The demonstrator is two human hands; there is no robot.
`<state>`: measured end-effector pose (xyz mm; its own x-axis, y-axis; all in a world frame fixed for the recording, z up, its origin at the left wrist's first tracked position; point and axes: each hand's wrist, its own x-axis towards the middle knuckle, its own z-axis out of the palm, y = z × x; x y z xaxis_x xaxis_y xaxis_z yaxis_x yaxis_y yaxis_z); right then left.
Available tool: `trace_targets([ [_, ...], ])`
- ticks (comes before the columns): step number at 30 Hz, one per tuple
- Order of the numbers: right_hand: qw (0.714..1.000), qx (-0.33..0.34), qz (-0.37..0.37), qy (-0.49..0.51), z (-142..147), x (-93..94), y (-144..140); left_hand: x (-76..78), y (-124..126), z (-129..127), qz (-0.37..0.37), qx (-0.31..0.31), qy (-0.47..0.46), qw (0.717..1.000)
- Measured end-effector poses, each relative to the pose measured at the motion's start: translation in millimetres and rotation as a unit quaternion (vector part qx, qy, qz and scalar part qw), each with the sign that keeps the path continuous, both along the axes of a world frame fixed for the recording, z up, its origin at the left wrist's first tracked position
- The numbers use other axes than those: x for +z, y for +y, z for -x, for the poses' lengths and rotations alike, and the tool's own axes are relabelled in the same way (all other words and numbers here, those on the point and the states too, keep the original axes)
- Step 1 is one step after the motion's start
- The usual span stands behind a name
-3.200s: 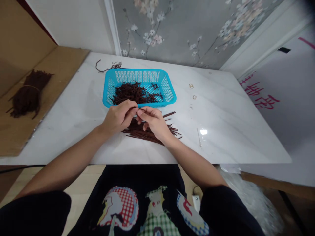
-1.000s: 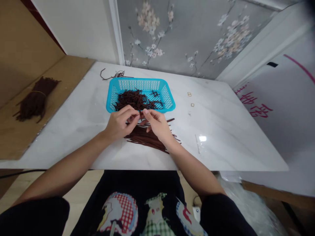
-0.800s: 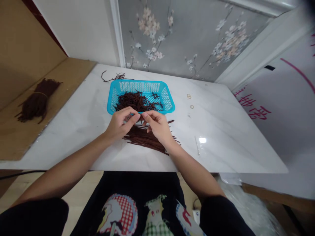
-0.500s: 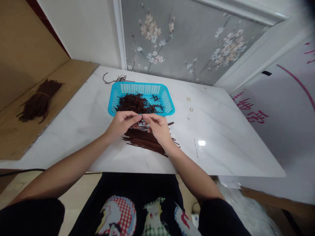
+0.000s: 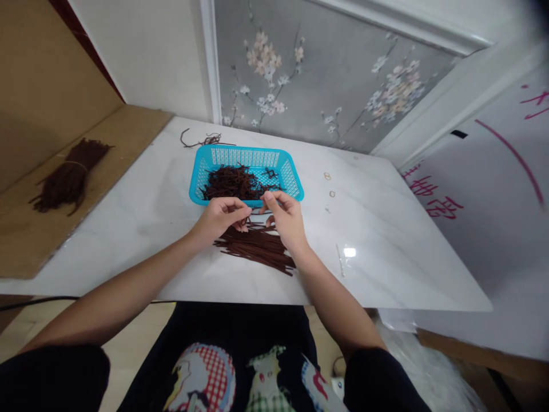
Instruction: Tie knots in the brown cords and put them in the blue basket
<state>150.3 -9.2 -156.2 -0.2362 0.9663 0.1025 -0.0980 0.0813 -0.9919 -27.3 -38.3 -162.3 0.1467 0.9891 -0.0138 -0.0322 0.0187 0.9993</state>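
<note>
My left hand [image 5: 223,219] is closed in a pinch on a thin dark brown cord [image 5: 246,220], part of which loops below its fingertips. My right hand [image 5: 286,220] is a short way to the right, thumb and forefinger pinched together, apparently on the cord's other end. Beneath both hands lies a bundle of straight brown cords [image 5: 257,247] on the table. Just beyond my fingers stands a blue plastic basket [image 5: 295,182] with a pile of knotted brown cords [image 5: 231,182] inside; my right fingertips overlap its near rim in view.
On cardboard [image 5: 26,240] at the left lies another cord bundle [image 5: 68,177] tied with a band. Loose cord scraps [image 5: 210,139] lie behind the basket. Rubber bands [image 5: 327,176] and a thin clear strip [image 5: 340,261] are on the white table [image 5: 394,252]. A flowered panel [image 5: 309,74] borders the back.
My hands have moved apart from fingertips touching. The right one has shifted right and slightly up, opening a gap with cord showing between them.
</note>
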Motion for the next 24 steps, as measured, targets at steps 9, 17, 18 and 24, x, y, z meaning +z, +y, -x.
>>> trace_targets([
  [9, 0.993, 0.091, -0.06, -0.036, -3, 11.6, -9, 26.9, 24, 1, 0.01, -0.131, -0.005, 0.991],
  [17, 0.993, -0.037, -0.098, 0.056, -22, 27.3, 0, 77.5, 60, -32, 0.001, -0.23, 0.036, 0.972],
  [18, 0.991, -0.056, -0.101, 0.07, -26, 28.8, 3, 80.2, 65, -36, 0.001, -0.232, 0.038, 0.972],
  [24, 0.989, -0.083, -0.102, 0.064, -39, 29.4, 20, 76.7, 84, -39, 0.003, -0.216, 0.051, 0.975],
])
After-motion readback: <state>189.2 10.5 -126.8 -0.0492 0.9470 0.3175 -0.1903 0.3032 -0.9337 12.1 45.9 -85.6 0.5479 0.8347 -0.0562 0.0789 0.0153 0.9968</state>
